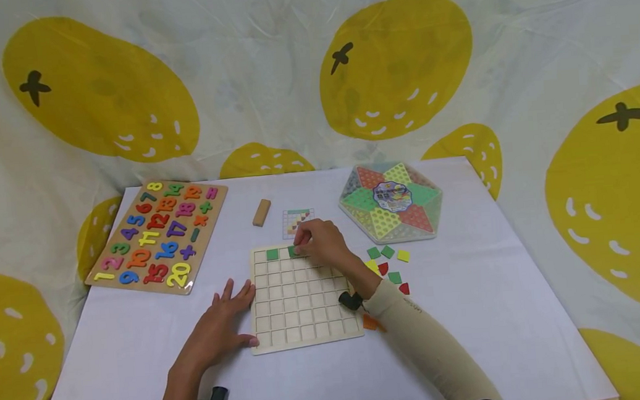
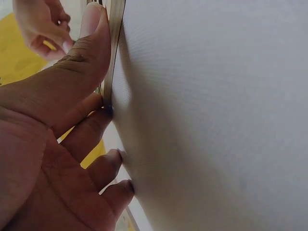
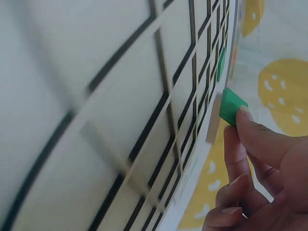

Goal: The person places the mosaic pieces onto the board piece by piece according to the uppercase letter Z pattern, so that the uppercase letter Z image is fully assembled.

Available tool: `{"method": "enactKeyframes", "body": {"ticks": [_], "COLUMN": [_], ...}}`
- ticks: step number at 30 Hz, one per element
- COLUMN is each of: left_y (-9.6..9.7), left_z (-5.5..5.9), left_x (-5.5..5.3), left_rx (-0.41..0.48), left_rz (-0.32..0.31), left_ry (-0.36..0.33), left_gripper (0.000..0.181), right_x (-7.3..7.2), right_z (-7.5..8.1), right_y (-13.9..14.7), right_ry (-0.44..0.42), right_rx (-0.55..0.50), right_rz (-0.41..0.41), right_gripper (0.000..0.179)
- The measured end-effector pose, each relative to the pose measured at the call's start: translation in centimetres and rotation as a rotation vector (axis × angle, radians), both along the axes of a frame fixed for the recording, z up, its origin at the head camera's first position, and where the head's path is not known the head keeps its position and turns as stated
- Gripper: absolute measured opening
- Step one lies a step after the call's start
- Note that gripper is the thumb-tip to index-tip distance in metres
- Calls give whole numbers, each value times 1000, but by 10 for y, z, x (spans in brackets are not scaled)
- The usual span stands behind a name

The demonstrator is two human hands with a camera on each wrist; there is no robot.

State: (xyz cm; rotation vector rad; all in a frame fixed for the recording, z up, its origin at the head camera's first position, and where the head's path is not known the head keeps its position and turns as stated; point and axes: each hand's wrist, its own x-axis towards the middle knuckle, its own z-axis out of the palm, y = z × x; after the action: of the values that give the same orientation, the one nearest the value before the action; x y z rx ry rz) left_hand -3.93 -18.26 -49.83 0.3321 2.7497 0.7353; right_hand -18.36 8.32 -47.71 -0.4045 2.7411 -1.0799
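The green tile (image 3: 230,108) sits right at the tips of my right hand (image 1: 323,243), pinched between thumb and forefinger, with most of its flat square face and thin edge jutting past them. My other fingers curl loosely below it, clear of the tile. I have it over the far row of the gridded board (image 1: 307,332), just to the right of a second green square (image 1: 272,254) lying in that row; whether it touches the wood I cannot tell.

My left hand (image 1: 222,321) grasps nothing: its fingers are spread and relaxed, thumb and forefinger resting against the board's left edge.

The board is pale, smooth wood, a near-square slab cut into cells by narrow grooves, dark with shadow up close. Beyond it lie a small printed card (image 1: 292,218) and a plain oblong wooden block (image 1: 262,213). To the right are flat loose pieces: square green ones (image 1: 395,278), a yellow square (image 1: 404,255), curved-edged red ones (image 1: 404,289) and orange ones (image 1: 370,321) partly behind my sleeve (image 1: 430,341).

Glossy, rounded numerals fill a tan number board (image 1: 198,272) on the left; a hexagonal star board (image 1: 427,220) lies far right. Everything rests on white cloth (image 1: 500,311), faintly woven.
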Motion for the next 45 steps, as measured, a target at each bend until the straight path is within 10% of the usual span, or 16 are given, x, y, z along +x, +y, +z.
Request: {"method": "enactKeyframes", "body": {"ticks": [23, 45], "left_y": [0, 0], "left_z": [-2, -1], "left_x": [0, 1], "left_rx": [7, 11], "left_rz": [11, 7], "left_ry": [6, 19], "left_gripper": [110, 111], "right_x": [-7, 18], "right_z": [-12, 10], "right_y": [-30, 67], "right_ry": [-17, 11], "right_rx": [171, 8], "right_rz": [36, -19], "right_gripper": [9, 20]}}
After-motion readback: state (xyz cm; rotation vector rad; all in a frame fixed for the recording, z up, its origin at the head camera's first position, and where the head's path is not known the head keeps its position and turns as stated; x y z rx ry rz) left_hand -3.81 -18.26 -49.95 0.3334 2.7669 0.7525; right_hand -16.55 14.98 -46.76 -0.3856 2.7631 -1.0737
